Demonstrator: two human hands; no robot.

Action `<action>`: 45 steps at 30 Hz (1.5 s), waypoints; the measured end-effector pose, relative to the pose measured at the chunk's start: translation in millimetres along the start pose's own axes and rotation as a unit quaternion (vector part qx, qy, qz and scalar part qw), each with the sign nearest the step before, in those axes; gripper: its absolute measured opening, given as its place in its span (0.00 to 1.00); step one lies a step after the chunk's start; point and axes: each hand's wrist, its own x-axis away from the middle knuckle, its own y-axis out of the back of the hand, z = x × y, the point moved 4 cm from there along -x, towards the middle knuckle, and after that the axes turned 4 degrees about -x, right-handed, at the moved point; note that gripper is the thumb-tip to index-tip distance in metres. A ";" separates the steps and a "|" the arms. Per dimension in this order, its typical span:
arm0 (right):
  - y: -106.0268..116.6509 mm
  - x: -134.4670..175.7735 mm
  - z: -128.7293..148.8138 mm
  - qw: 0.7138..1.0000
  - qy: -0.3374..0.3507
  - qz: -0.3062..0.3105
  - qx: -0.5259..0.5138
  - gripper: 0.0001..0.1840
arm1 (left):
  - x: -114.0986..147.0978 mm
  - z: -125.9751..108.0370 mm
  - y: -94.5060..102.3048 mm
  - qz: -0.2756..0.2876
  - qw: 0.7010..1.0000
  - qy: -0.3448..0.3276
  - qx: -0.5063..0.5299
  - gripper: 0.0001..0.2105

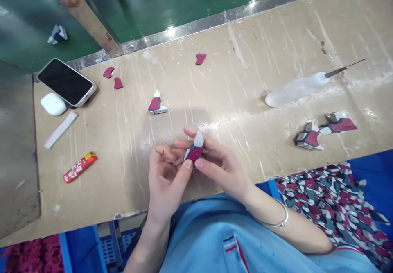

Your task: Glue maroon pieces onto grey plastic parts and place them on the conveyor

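Both my hands hold one small plastic part [198, 140], grey and white with a dark red face, over the front of the table. My left hand [167, 174] pinches its lower left side, thumb on the red face. From the other side my right hand [222, 164] grips it, thumb tip at the red face's lower edge and fingers behind. A similar grey and red part [156, 105] rests on the table just beyond my hands. Farther off lies a loose dark red piece [200, 59].
Two more assembled parts [310, 138] lie right, below a translucent bottle [296, 89] with a needle tip. Left are a phone [66, 81], a white case [53, 104], a white strip [61, 129] and a red packet [80, 167]. Bins of red pieces [33, 256] and mixed parts [334, 203] flank my lap.
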 end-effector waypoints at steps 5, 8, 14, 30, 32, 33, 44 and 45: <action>2.9 -3.4 -1.4 0.999 -0.032 -0.033 -0.029 0.28 | -5.3 3.4 0.6 0.024 0.999 0.039 -0.017 0.22; 2.5 -4.2 3.3 0.999 -0.017 -0.037 -0.014 0.28 | -11.2 -0.5 -6.6 0.048 0.998 0.041 -0.006 0.25; 9.7 -0.8 4.0 0.999 -0.010 -0.034 0.028 0.27 | -16.1 1.8 -10.7 0.091 0.994 0.048 -0.029 0.26; 11.0 -2.4 1.6 1.000 0.008 -0.017 0.011 0.24 | -16.6 10.8 -7.4 0.118 0.991 0.054 -0.031 0.26; 10.3 -2.8 0.6 1.000 0.002 -0.012 0.005 0.24 | -16.8 11.0 -5.7 0.127 0.990 0.061 -0.028 0.25; 9.4 -2.8 0.2 1.000 0.000 -0.006 0.003 0.24 | -17.0 10.7 -5.1 0.133 0.989 0.063 -0.027 0.24; 6.3 -4.3 3.7 1.000 0.016 0.013 0.016 0.23 | -18.4 13.1 -3.9 0.132 0.989 0.062 -0.039 0.22; 7.1 -5.2 4.1 1.000 0.018 0.016 0.017 0.23 | -18.7 14.4 -2.5 0.129 0.989 0.068 -0.039 0.22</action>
